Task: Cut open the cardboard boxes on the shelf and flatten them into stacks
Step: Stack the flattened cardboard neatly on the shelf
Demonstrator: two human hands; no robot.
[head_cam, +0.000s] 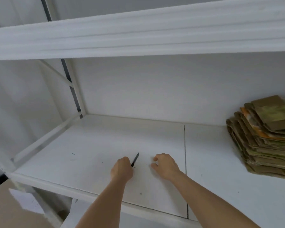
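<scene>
My left hand [122, 170] grips a dark-bladed knife [135, 159] over the white shelf board [92, 145], the blade pointing away and slightly right. My right hand [165, 165] hovers just right of the knife with its fingers loosely curled and nothing in it. A tall stack of flattened cardboard boxes [263, 139], brown with green and orange print, lies on the shelf at the far right. No upright box shows on this shelf level.
The white shelf above [138, 35] overhangs the work area. White frame posts [76, 89] and a side rail [44, 142] bound the left end. A seam [185, 148] splits the shelf board. Brown cardboard [10, 209] shows at the bottom left, below the shelf.
</scene>
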